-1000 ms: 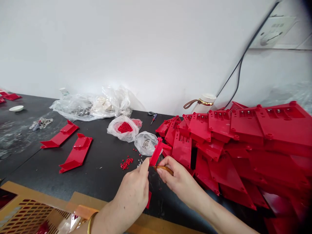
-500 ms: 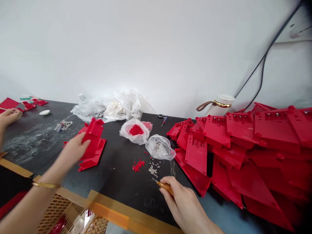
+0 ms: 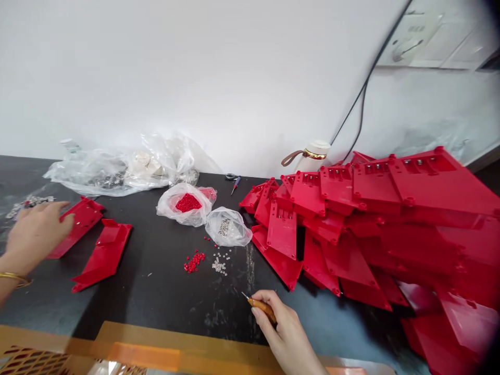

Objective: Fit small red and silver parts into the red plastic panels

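Observation:
My left hand (image 3: 37, 234) is at the left with fingers stretched out, over the edge of a red plastic housing (image 3: 82, 221). No grip on the housing shows. A second red housing (image 3: 104, 255) lies just right of it. My right hand (image 3: 287, 328) grips the wooden handle of an awl (image 3: 262, 309), its thin metal tip pointing up and left just above the black table (image 3: 164, 302). Beyond the tip lie small metal nuts (image 3: 219, 266) and small red beads (image 3: 194, 262), both in loose piles.
A bag of red pieces (image 3: 187, 203) and a bag of metal pieces (image 3: 224, 227) stand behind the piles. Stacked red housings (image 3: 336, 229) fill the right side. At the back are a white bottle (image 3: 315, 152), a small screwdriver (image 3: 236, 185) and larger plastic bags (image 3: 94, 169).
My left hand has set down the red housing it was holding and opened. The view has turned right. My right hand still holds the awl.

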`<act>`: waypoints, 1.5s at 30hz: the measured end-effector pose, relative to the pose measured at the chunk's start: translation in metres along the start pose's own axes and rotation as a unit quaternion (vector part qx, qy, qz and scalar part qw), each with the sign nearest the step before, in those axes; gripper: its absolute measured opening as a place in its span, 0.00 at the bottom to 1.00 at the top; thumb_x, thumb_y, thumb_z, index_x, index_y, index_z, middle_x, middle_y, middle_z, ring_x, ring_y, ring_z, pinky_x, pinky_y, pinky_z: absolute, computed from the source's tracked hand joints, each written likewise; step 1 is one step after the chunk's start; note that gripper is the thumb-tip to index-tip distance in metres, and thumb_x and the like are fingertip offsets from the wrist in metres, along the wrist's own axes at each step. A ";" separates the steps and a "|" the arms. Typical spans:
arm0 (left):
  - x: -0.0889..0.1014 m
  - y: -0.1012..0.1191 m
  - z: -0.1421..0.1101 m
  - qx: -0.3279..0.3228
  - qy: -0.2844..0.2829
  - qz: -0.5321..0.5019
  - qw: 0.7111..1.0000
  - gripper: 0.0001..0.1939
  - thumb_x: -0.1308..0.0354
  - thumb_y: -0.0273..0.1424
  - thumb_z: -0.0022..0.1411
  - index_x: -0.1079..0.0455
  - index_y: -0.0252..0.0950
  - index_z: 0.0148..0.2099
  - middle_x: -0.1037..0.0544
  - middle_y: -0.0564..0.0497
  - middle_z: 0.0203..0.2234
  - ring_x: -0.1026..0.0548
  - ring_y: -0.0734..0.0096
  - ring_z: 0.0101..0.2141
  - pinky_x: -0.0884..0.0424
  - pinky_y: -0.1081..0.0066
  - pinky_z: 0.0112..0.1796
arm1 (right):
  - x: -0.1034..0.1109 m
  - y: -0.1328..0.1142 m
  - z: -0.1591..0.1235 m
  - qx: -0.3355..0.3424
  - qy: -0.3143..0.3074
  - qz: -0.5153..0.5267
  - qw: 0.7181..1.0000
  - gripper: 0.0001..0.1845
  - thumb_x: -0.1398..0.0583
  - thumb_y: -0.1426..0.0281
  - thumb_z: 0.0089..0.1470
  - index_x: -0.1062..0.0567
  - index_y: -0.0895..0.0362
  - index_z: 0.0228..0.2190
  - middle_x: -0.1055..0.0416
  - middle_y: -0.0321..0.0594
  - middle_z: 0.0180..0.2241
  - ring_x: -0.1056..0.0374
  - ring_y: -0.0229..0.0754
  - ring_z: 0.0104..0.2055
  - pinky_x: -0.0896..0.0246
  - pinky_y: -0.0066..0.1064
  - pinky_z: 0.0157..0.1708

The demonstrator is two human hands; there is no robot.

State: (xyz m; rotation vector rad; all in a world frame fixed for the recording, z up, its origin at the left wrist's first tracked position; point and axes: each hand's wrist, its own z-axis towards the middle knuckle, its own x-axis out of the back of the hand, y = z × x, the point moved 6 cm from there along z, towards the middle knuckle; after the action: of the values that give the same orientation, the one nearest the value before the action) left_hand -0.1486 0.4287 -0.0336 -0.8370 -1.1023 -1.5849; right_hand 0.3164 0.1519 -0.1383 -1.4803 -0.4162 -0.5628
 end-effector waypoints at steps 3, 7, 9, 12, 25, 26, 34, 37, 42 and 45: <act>-0.002 0.077 -0.040 -0.006 0.007 -0.043 0.999 0.20 0.53 0.39 0.63 0.28 0.31 0.47 0.20 0.38 0.40 0.23 0.46 0.43 0.30 0.53 0.46 | -0.003 0.005 0.006 -0.002 0.003 0.003 1.000 0.08 0.46 0.64 0.65 0.30 0.54 0.41 0.23 0.39 0.33 0.26 0.41 0.33 0.32 0.29 0.36; -0.050 0.174 -0.111 -0.051 -0.106 -0.178 0.977 0.14 0.47 0.40 0.62 0.26 0.38 0.43 0.18 0.49 0.37 0.21 0.64 0.37 0.27 0.69 0.41 | -0.010 0.006 0.019 0.001 -0.013 0.006 1.000 0.09 0.47 0.64 0.65 0.30 0.54 0.41 0.24 0.38 0.32 0.27 0.41 0.31 0.32 0.29 0.35; -0.076 0.201 -0.139 -0.085 -0.158 -0.211 0.961 0.11 0.48 0.36 0.64 0.26 0.39 0.41 0.19 0.50 0.36 0.22 0.66 0.36 0.28 0.69 0.41 | -0.013 0.006 0.022 0.007 -0.017 0.007 1.000 0.09 0.46 0.64 0.64 0.30 0.54 0.40 0.24 0.37 0.32 0.27 0.40 0.31 0.32 0.29 0.34; -0.097 0.210 -0.159 -0.081 -0.171 -0.209 0.959 0.08 0.49 0.31 0.64 0.28 0.39 0.38 0.23 0.52 0.31 0.25 0.69 0.31 0.30 0.70 0.35 | -0.015 0.009 0.022 0.012 -0.017 0.007 1.000 0.08 0.46 0.64 0.64 0.29 0.53 0.40 0.24 0.36 0.31 0.27 0.40 0.29 0.32 0.28 0.32; -0.112 0.218 -0.170 -0.122 -0.195 -0.135 0.964 0.09 0.47 0.32 0.65 0.25 0.42 0.41 0.27 0.52 0.37 0.26 0.69 0.35 0.31 0.70 0.38 | -0.022 0.015 0.022 0.008 -0.034 -0.009 0.999 0.09 0.47 0.63 0.65 0.31 0.53 0.41 0.23 0.38 0.33 0.26 0.41 0.31 0.31 0.30 0.34; -0.112 0.218 -0.170 -0.120 -0.189 -0.144 0.964 0.09 0.47 0.31 0.65 0.25 0.42 0.39 0.27 0.52 0.36 0.26 0.69 0.35 0.31 0.70 0.39 | -0.022 0.015 0.022 0.006 -0.035 -0.008 0.999 0.09 0.48 0.63 0.65 0.31 0.53 0.41 0.23 0.38 0.34 0.26 0.41 0.31 0.31 0.30 0.34; -0.103 0.234 -0.198 0.085 -0.260 -0.536 0.798 0.06 0.40 0.34 0.62 0.25 0.37 0.38 0.22 0.50 0.33 0.31 0.76 0.27 0.36 0.75 0.28 | -0.019 -0.009 0.017 0.031 -0.035 0.046 0.998 0.07 0.46 0.65 0.65 0.30 0.51 0.42 0.23 0.36 0.35 0.25 0.38 0.33 0.31 0.26 0.35; -0.106 0.242 -0.219 0.195 -0.280 -0.644 0.684 0.10 0.34 0.36 0.58 0.24 0.34 0.37 0.22 0.51 0.29 0.39 0.83 0.19 0.44 0.78 0.21 | -0.017 -0.024 0.015 0.054 -0.034 0.063 0.996 0.07 0.45 0.67 0.64 0.30 0.51 0.43 0.22 0.36 0.36 0.25 0.37 0.34 0.31 0.24 0.36; -0.105 0.248 -0.234 0.249 -0.269 -0.704 0.609 0.11 0.29 0.35 0.52 0.23 0.34 0.35 0.23 0.52 0.26 0.39 0.85 0.19 0.45 0.80 0.20 | -0.017 -0.039 0.017 0.083 -0.035 0.058 0.994 0.07 0.45 0.69 0.63 0.29 0.52 0.42 0.22 0.36 0.36 0.24 0.38 0.35 0.31 0.25 0.37; -0.105 0.248 -0.236 0.263 -0.265 -0.717 0.588 0.11 0.29 0.35 0.51 0.22 0.34 0.35 0.23 0.52 0.25 0.38 0.86 0.19 0.45 0.81 0.19 | -0.017 -0.042 0.018 0.083 -0.045 0.059 0.994 0.07 0.45 0.70 0.63 0.29 0.51 0.42 0.22 0.36 0.37 0.24 0.38 0.35 0.31 0.26 0.37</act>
State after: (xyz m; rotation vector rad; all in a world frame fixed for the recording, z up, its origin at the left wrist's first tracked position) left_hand 0.1186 0.2195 -0.1476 0.2918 -2.9793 -1.9239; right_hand 0.2792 0.1716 -0.1128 -1.3641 -0.4322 -0.3590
